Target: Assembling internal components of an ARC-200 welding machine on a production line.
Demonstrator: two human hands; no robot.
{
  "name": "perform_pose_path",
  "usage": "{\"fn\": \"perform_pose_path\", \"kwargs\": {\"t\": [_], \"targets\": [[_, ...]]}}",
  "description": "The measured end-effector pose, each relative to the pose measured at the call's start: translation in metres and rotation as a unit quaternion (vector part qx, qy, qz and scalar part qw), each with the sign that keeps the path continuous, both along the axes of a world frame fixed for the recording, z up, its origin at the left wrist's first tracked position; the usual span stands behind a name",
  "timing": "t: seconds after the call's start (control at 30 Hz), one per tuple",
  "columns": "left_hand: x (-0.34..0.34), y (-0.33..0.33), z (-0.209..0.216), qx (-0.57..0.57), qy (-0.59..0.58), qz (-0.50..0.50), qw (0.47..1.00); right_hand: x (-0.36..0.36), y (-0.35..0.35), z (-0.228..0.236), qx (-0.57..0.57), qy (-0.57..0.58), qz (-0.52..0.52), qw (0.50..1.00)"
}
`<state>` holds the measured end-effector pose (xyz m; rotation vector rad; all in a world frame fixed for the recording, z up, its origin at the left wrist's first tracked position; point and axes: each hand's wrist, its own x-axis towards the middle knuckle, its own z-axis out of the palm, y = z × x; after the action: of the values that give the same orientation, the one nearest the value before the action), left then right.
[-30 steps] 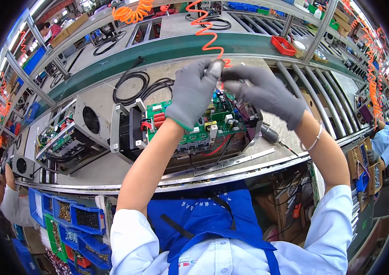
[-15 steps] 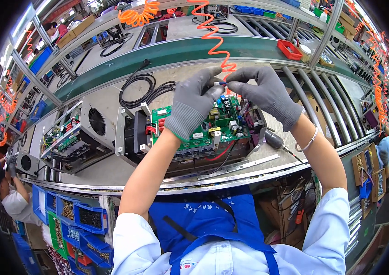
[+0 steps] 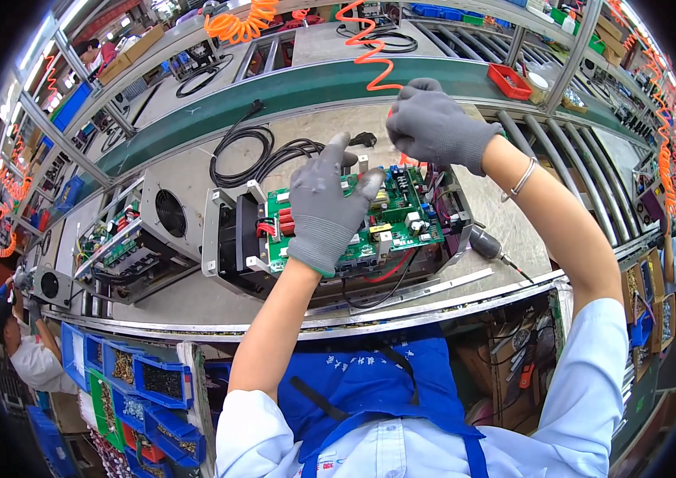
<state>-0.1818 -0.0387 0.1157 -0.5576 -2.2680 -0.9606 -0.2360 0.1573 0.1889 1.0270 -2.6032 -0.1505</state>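
My left hand (image 3: 323, 203), in a grey glove, lies over the green circuit board (image 3: 278, 253) with its thumb and fingers spread. The board, crowded with parts, sits on top of a metal-framed unit with a black fan (image 3: 236, 231) at its left end. My right hand (image 3: 440, 126), also gloved, is raised beyond the board's far edge with its fingers closed. Into that fist runs an orange coiled hose (image 3: 370, 57); a bit of red-orange shows at the fingers and below them. The hose's lower end is mostly hidden behind the hand.
A power screwdriver (image 3: 485, 243) lies right of the unit. Black cables (image 3: 234, 159) are coiled behind it. Another fan-fitted unit (image 3: 169, 211) stands to the left. Metal rollers (image 3: 573, 175) run at the right. Blue screw bins (image 3: 161, 381) hang at lower left; a co-worker (image 3: 35, 358) is beyond.
My hands have parted from their fingertip-to-fingertip hold on a small piece. The left has come down over the board; the right has risen to the hose, whose coils have shifted.
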Motion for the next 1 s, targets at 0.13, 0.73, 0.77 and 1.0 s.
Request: {"fn": "perform_pose_path", "kwargs": {"t": [0.13, 0.73, 0.77, 1.0], "targets": [[0.000, -0.002, 0.000, 0.011, 0.003, -0.014, 1.000, -0.004, 0.009, -0.009, 0.090, -0.084, -0.027, 0.992], [0.001, 0.000, 0.000, -0.007, -0.013, -0.012, 1.000, -0.006, 0.000, -0.002, 0.122, -0.123, 0.022, 0.985], [0.001, 0.000, -0.001, -0.004, -0.015, -0.015, 1.000, -0.007, 0.001, -0.005, 0.122, -0.124, 0.022, 0.985], [0.002, 0.002, 0.001, -0.015, 0.006, -0.015, 1.000, -0.008, 0.001, -0.017, 0.091, -0.132, -0.005, 0.987]]}}
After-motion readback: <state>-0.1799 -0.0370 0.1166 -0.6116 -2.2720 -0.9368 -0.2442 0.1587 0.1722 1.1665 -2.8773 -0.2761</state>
